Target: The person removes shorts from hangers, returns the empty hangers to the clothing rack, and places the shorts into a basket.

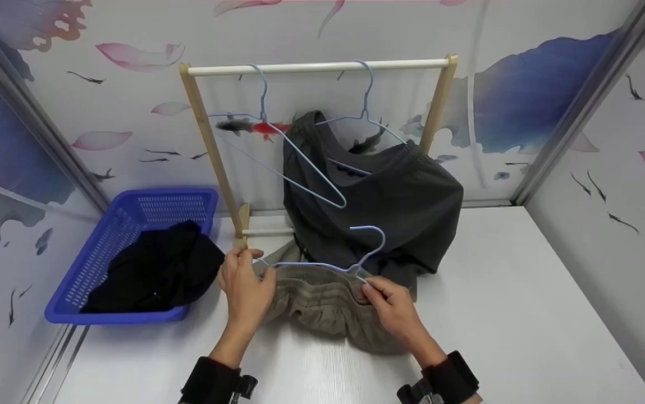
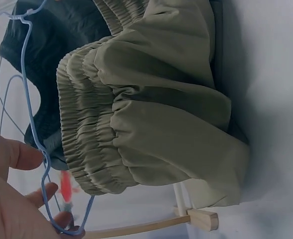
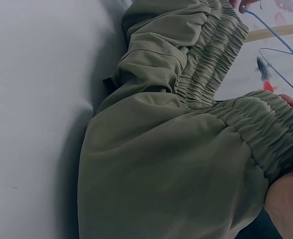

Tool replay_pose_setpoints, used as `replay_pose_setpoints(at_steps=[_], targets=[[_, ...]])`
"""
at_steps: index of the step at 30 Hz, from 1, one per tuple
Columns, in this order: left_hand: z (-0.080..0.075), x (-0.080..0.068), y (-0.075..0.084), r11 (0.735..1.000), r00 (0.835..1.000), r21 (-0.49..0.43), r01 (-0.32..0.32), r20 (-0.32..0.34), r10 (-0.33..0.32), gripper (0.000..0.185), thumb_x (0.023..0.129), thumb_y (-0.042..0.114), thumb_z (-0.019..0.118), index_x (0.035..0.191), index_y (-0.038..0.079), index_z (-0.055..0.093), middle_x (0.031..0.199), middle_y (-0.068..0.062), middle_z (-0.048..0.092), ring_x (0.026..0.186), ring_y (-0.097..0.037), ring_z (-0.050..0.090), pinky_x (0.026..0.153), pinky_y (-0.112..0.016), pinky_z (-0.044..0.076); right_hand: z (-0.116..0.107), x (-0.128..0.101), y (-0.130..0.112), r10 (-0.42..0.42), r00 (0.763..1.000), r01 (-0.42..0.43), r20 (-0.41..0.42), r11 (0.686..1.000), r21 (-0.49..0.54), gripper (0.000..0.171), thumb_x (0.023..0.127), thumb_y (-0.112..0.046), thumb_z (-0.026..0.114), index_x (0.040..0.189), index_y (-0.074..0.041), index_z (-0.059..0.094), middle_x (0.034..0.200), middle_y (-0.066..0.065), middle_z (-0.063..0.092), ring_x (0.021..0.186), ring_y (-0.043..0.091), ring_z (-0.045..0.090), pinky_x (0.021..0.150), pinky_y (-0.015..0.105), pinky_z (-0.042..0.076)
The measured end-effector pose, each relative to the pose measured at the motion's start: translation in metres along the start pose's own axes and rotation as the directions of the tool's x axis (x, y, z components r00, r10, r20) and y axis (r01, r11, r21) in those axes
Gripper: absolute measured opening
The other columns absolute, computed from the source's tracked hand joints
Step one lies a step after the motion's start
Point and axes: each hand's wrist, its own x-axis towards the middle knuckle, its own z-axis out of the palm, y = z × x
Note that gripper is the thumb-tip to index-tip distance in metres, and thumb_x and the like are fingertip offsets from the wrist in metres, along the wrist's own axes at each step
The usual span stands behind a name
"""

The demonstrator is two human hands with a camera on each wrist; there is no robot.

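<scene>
Olive-green trousers or shorts [image 1: 311,303] with a gathered elastic waistband lie bunched in front of me. A blue wire hanger [image 1: 382,241] lies along the waistband, its hook toward the rack. My left hand [image 1: 248,289] holds the hanger's left end; in the left wrist view the thumb and fingers sit around the bent wire [image 2: 47,194], beside the waistband [image 2: 86,119]. My right hand [image 1: 398,308] pinches the waistband's right side by the hanger's neck. In the right wrist view only part of that hand [image 3: 288,199] shows, and the cloth [image 3: 161,159] hides the hanger's right arm.
Behind stands a small wooden rack with a white rail [image 1: 311,68]. Dark grey shorts [image 1: 378,207] hang there on a blue hanger, beside a bare blue hanger [image 1: 305,157]. At left, a blue plastic basket [image 1: 61,303] holds black cloth [image 1: 154,269]. The white tabletop [image 1: 535,314] extends right.
</scene>
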Motion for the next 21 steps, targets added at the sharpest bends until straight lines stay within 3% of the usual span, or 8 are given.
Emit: replay_pose_setpoints(at_steps=[4,8,13,21], targets=[[0.003,-0.002,0.004,0.992,0.992,0.048,-0.115,-0.037,0.117,0.013,0.080,0.000,0.071,0.093,0.002,0.068,0.125,-0.024,0.058,0.125,-0.047,0.052,0.116,-0.072,0.014,0.000,0.001,-0.001,0.019,1.000,-0.019,0.005,1.000,0.001,0.015,0.098,0.004,0.063,0.091,-0.004,0.074,0.084,0.008,0.071,0.079,0.004,0.061,0.071,0.016,0.051],[0.006,-0.003,0.008,0.980,0.983,0.083,-0.182,-0.025,0.185,0.014,0.080,0.002,0.074,0.093,0.003,0.068,0.123,-0.022,0.060,0.123,-0.047,0.055,0.116,-0.073,0.013,0.001,0.001,0.000,0.025,1.000,-0.025,0.004,0.999,-0.031,0.015,0.098,0.004,0.064,0.091,-0.006,0.074,0.084,0.005,0.070,0.078,0.004,0.059,0.070,0.017,0.049],[0.009,-0.004,0.012,0.963,0.966,0.070,-0.258,0.029,0.257,0.018,0.081,0.004,0.074,0.099,0.001,0.071,0.121,-0.021,0.064,0.120,-0.043,0.058,0.115,-0.072,0.018,0.002,0.002,-0.001,0.007,1.000,-0.006,0.018,0.998,-0.058,0.015,0.098,0.003,0.064,0.091,-0.007,0.074,0.083,0.003,0.069,0.076,0.004,0.056,0.068,0.019,0.048],[0.015,-0.006,0.016,0.925,0.921,0.035,-0.378,0.111,0.373,0.024,0.085,0.006,0.076,0.108,0.002,0.073,0.115,-0.015,0.067,0.112,-0.037,0.063,0.111,-0.067,0.034,0.003,0.003,-0.003,-0.012,1.000,0.014,0.029,0.997,-0.082,0.015,0.098,0.002,0.065,0.093,-0.008,0.075,0.083,0.001,0.069,0.078,0.004,0.057,0.069,0.020,0.049]])
